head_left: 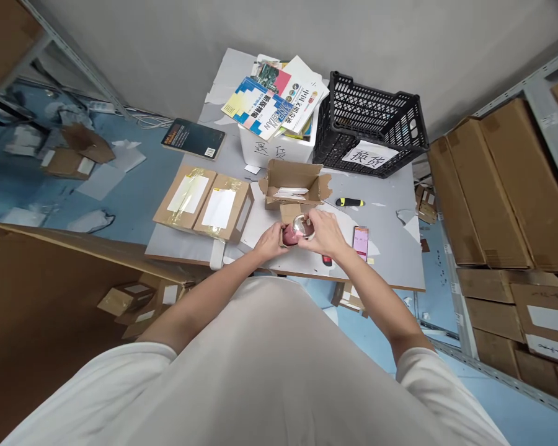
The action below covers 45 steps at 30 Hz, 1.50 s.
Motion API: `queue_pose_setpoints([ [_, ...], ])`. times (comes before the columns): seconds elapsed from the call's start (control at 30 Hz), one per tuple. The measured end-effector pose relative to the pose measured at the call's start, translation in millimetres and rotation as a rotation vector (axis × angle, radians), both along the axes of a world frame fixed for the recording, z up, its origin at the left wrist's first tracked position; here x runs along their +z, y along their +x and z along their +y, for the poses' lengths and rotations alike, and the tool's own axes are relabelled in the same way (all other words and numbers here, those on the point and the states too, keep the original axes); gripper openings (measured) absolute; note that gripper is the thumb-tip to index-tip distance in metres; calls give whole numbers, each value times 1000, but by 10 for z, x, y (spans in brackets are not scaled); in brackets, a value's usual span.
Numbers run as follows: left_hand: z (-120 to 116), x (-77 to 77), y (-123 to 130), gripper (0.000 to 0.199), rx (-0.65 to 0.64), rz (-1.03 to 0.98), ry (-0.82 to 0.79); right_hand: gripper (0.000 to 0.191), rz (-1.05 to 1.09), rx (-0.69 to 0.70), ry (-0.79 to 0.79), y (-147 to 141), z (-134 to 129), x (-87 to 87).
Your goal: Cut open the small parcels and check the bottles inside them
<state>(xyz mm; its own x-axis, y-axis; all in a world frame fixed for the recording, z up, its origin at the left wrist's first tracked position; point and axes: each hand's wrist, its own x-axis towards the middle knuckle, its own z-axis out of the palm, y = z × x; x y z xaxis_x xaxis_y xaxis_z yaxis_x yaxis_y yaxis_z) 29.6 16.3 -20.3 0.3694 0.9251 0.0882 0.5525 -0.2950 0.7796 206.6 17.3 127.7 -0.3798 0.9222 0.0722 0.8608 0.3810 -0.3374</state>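
Near the table's front edge, my left hand [270, 241] is closed around a small cardboard box [289, 214] whose flap stands up. A reddish-pink jar [290, 234] shows at the mouth of this box. My right hand [324, 232] grips the clear, shiny round end of the jar, fingers on top and thumb below. Just behind both hands stands an open cardboard carton [292, 199] with torn flaps and white paper inside. How far the jar sits inside the small box is partly hidden by my fingers.
Two taped boxes [222, 207] sit left. Behind are a white bin [279, 150] of books and a black crate [372, 133]. A yellow-black cutter [349, 202], a phone [360, 241] and a red-black item [327, 261] lie right. Shelves of cartons [530, 179] flank the table's right.
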Motion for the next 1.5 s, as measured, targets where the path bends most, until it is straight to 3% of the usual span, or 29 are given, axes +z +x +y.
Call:
queue_pose_setpoints([
  [0.1,13,-25,7,68,-9,-20,12,31,135,52,54,111,44,337],
  [0.2,0,29,-19,90,-6,-28,40,30,295,100,78,218,123,590],
  [0.3,-78,242,-74,122,68,-116,86,34,479,155,41,319,252,736],
  [0.37,-157,453,-102,125,99,-329,83,39,636,182,-1,373,362,767],
  [0.43,-239,668,-102,105,41,-632,-34,45,833,169,-41,397,470,747],
  [0.5,-311,840,-71,82,-30,-886,-248,51,1037,118,-100,386,551,686],
  [0.6,-397,974,-1,65,16,-1078,-478,55,1236,45,-301,328,592,560],
  [0.7,-459,1002,53,62,118,-1127,-560,58,1270,9,-519,282,569,440],
  [0.77,-485,1004,75,61,146,-1112,-595,57,1261,-21,-567,278,553,379],
  [1.03,-540,1078,118,63,142,-1164,-688,58,1289,-24,-568,356,525,336],
  [1.23,-513,1210,125,68,51,-1275,-1015,52,1362,9,-531,316,514,479],
  [1.37,-467,1182,148,62,137,-1256,-834,42,1308,-113,-496,282,554,468],
  [1.5,-487,1078,142,60,117,-1167,-698,37,1299,-176,-499,283,551,386],
])
